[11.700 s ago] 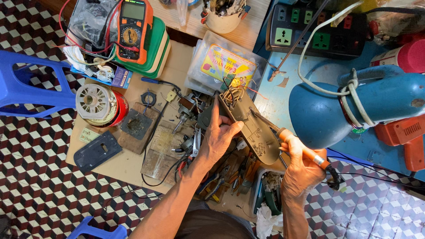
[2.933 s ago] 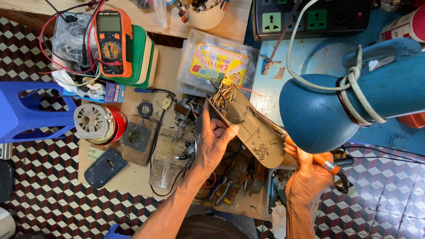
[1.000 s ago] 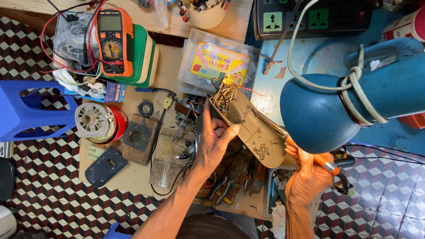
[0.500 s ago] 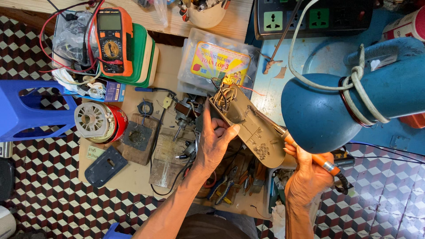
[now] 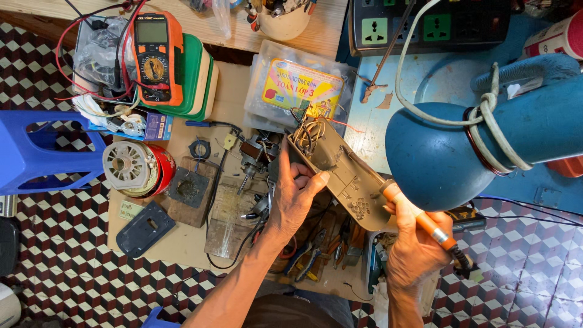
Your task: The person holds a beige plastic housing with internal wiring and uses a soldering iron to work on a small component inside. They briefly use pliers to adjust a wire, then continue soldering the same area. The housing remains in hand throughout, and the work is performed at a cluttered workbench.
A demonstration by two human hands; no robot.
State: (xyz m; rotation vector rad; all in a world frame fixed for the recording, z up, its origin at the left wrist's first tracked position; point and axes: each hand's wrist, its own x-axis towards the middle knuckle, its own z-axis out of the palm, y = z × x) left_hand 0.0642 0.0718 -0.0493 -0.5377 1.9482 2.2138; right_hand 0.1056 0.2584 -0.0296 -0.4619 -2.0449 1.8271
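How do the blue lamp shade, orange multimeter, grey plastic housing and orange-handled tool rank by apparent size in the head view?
1. Blue lamp shade, though nearest the camera.
2. Grey plastic housing.
3. Orange multimeter.
4. Orange-handled tool, right hand.

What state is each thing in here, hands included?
grey plastic housing: opened, wires showing at its far end, held tilted above the bench
left hand: gripping the housing
right hand: closed on the soldering iron
soldering iron: tip at the housing
multimeter: lying face up on the green boxes, leads attached
blue lamp: over the work; lit or not, cannot tell
power strip: sockets in view unplugged
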